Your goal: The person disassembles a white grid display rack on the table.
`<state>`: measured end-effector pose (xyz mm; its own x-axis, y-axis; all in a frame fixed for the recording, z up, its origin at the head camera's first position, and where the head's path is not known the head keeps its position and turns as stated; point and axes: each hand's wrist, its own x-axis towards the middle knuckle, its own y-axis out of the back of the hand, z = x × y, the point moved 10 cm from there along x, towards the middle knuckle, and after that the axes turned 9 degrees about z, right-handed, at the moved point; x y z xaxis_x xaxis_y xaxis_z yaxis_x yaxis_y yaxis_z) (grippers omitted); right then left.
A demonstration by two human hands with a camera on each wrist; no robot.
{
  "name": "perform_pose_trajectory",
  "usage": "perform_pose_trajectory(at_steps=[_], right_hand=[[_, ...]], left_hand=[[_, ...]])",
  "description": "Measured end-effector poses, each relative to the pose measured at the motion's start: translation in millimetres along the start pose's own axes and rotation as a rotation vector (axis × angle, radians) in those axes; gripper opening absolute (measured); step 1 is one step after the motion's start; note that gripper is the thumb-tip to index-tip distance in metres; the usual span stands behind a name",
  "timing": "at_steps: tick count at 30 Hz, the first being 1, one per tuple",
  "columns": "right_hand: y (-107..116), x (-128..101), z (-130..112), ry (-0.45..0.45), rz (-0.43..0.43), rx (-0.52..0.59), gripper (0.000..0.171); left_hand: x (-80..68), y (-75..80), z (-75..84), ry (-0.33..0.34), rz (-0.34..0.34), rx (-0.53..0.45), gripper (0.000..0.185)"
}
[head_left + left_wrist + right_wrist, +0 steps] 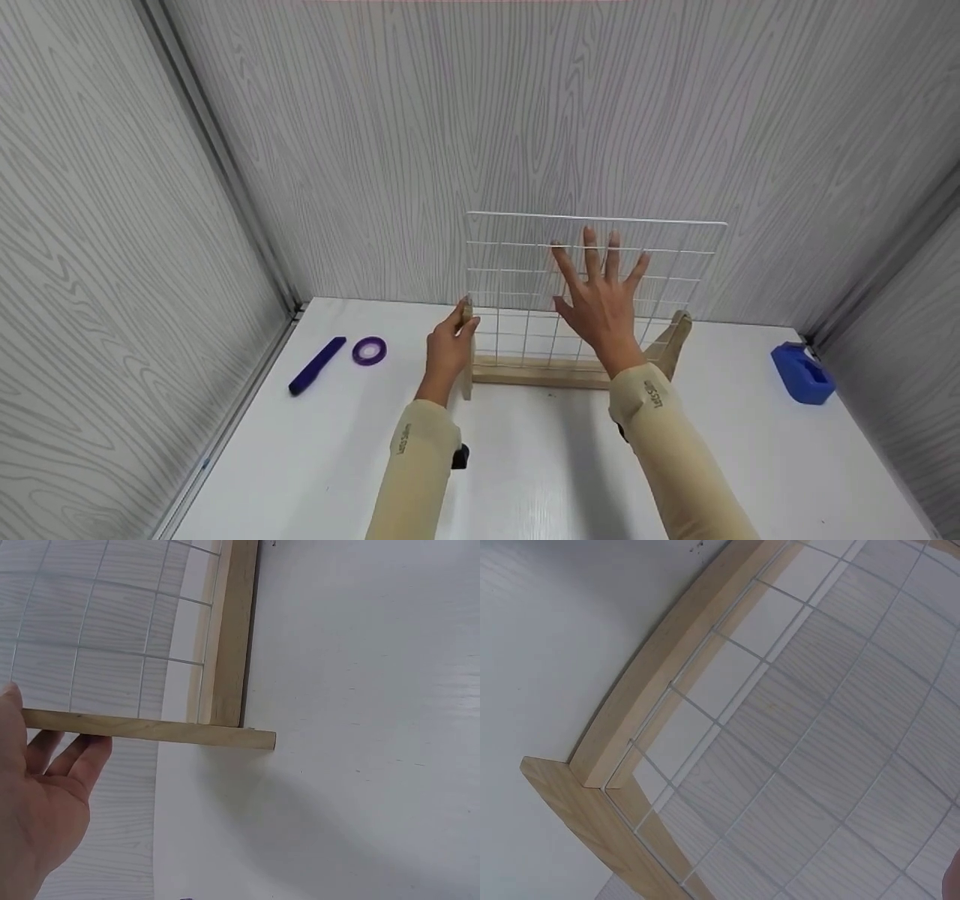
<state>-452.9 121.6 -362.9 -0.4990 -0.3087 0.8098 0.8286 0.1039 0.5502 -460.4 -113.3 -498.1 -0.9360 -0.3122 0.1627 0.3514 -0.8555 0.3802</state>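
A white wire grid [525, 216] stands upright in a wooden stand, its lower edge along the wooden crossbar [540, 374]. My left hand [448, 351] grips the stand's left side piece [150, 728], thumb on one side and fingers on the other. Spread wide, the fingers of my right hand [602, 309] lie against the front of the grid, with fingertips near its top wires. Beyond my right wrist the right side piece [677, 341] slants upward. In the right wrist view, the grid's corner meets the crossbar and this side piece [585, 817]; only a fingertip shows there.
To the left on the white table [525, 465] lie a long purple tool [318, 366] and a purple ring-shaped roll [358, 351]. A blue tape dispenser [799, 375] sits at the far right. Grey wood-grain panels [420, 150] enclose the back and sides.
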Motion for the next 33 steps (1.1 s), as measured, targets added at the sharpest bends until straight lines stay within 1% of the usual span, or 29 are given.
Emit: perform_pose_trajectory(at_steps=[5,13,16,19,25,29,33], right_hand=[[0.4,1.6,-1.6,0.000,-0.019,-0.012,0.107],[-0.1,4.2,-2.8,-0.014,-0.027,0.002,0.107],[-0.8,4.7,-3.7,-0.016,-0.037,0.004,0.107],[-1.4,4.8,-3.8,-0.022,-0.052,0.017,0.107],[0.1,5.3,-0.9,-0.035,-0.043,0.016,0.110],[-0.3,3.9,-1.5,-0.033,-0.056,0.017,0.108],[0.6,4.6,-2.1,-0.028,-0.050,0.017,0.103]], left_hand=[[0.4,1.6,0.9,-0.011,-0.003,-0.016,0.056],[1.1,5.4,7.5,-0.078,0.025,-0.001,0.052],[1.5,6.1,7.0,-0.083,0.042,-0.010,0.050],[1.6,5.5,5.5,-0.078,0.048,-0.008,0.050],[1.3,1.0,6.7,-0.064,0.038,-0.016,0.049],[-0.8,0.2,5.2,-0.052,0.025,-0.016,0.051],[-1.4,0.4,5.7,-0.055,0.019,-0.011,0.052]])
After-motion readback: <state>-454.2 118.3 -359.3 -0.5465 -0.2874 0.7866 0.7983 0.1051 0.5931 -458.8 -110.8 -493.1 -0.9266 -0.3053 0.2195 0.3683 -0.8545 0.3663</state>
